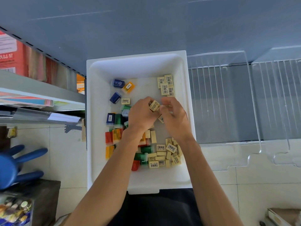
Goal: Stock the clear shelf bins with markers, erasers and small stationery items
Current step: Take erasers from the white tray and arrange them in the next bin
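Observation:
A white tray (97,111) lies in front of me, holding cream erasers with barcodes and coloured sharpeners. My left hand (140,115) grips a cream eraser (154,105) over the tray's middle. Close beside it, my right hand (175,118) has its fingers curled at another eraser, mostly hidden; a further eraser (161,119) shows under both hands. A neat block of erasers (166,85) sits at the tray's far right. A loose heap of erasers (167,154) lies near my right forearm. Blue, green, red and orange sharpeners (116,126) crowd the left side.
Two clear shelf bins (224,101) (280,98) stand to the right of the tray on the blue shelf. Metal shelving with paper goods (32,66) is on the left. A blue stool (9,167) stands on the tiled floor at lower left.

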